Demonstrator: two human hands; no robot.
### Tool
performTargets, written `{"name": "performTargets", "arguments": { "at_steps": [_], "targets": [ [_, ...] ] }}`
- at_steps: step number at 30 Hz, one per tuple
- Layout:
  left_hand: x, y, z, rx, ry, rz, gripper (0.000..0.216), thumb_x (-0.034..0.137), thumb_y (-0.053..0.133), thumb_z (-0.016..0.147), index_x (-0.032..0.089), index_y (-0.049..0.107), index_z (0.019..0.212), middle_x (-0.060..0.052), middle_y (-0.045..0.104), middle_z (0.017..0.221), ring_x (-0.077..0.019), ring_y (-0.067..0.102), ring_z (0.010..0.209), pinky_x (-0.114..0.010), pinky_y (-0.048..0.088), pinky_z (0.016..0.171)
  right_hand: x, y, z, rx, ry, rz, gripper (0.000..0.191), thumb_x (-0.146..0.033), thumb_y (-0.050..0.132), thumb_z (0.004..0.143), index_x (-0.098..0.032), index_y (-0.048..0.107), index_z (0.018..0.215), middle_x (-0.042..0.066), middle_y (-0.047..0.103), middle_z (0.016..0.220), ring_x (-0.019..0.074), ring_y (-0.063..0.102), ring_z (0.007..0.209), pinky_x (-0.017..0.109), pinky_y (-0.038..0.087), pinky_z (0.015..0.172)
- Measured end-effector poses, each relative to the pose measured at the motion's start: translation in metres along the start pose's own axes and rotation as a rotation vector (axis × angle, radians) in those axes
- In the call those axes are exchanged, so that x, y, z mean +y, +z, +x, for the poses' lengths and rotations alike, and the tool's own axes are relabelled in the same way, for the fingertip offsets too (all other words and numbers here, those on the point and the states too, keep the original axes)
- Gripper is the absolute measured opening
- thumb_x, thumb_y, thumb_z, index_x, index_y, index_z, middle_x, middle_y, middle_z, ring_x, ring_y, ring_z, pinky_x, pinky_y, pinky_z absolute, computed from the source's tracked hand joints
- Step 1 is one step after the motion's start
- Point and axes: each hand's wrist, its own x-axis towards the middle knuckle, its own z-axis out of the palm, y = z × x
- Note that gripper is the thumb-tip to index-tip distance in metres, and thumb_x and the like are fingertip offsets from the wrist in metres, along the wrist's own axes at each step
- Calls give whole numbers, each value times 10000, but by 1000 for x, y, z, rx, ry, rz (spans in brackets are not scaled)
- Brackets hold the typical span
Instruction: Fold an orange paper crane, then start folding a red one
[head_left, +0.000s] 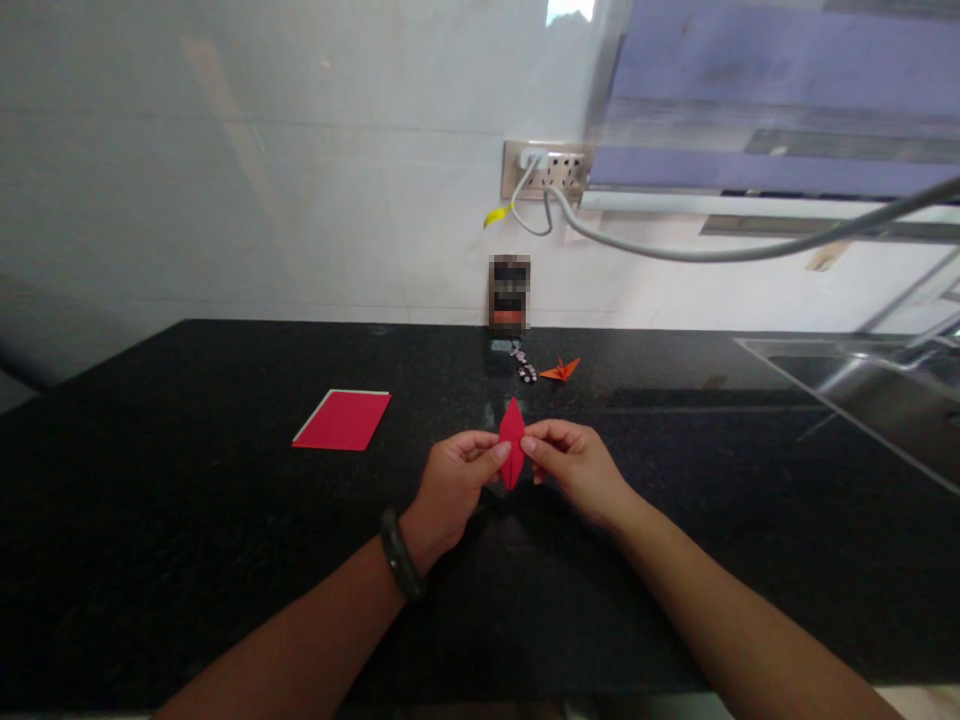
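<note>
A folded red paper (512, 432), narrow and diamond-shaped with a pointed top, stands upright between my two hands above the black counter (187, 520). My left hand (454, 482) pinches its left edge with thumb and fingers closed. From the other side my right hand (574, 462) pinches the right edge in the same way. A dark band sits on my left wrist.
A stack of flat red paper sheets (343, 419) lies to the left. A finished orange paper crane (559, 369) and a small beaded item (525, 368) rest near the wall. A steel sink (877, 395) is at the right. A wall socket (546, 170) holds a grey cable.
</note>
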Motion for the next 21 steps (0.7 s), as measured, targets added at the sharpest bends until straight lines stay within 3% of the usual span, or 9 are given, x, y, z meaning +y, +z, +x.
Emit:
{"name": "performTargets", "arguments": {
  "at_steps": [10,15,21],
  "targets": [
    [1,3,-1,12,4,24,154,201,713,578,120,610,658,14,633,566,-68,539,497,-174,397,499,4,3,0,116,-143,-102,164,-280,664,638,-167,575,718,-38,510,554,80,445,479,216,372,466],
    [5,3,-2,36,-9,70,165,219,727,537,122,611,602,14,620,516,-77,523,465,-186,379,471,5,0,0,90,-218,-172,110,-251,650,661,-179,583,710,2,540,702,108,484,595,231,401,525],
    [6,3,-2,-28,-33,116,116,189,706,543,123,617,576,16,618,515,-74,518,463,-182,367,466,3,-5,1,-8,-288,-198,97,-234,659,669,-192,636,754,21,553,782,132,522,694,280,437,641]
  ]
}}
